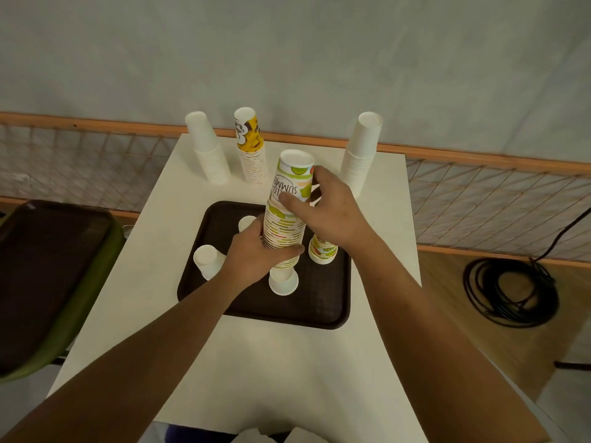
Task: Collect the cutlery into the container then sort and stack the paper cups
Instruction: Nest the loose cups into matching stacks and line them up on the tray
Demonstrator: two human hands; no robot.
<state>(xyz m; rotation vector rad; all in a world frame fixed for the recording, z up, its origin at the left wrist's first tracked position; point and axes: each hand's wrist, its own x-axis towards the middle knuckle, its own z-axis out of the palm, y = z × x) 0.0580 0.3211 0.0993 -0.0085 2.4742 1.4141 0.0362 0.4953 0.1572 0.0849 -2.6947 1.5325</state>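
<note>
The light, squashy cup stack (285, 215) was clamped by the left hand (256, 254) low and right hand (332, 212) high.

Green-striped cup stack (284, 225), yellow stack (251, 145), dark-brown tray (319, 302).

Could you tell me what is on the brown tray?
On the brown tray: three upside-down white cups, and a short patterned stack. The held summer-print stack and left hand cover more.
</note>
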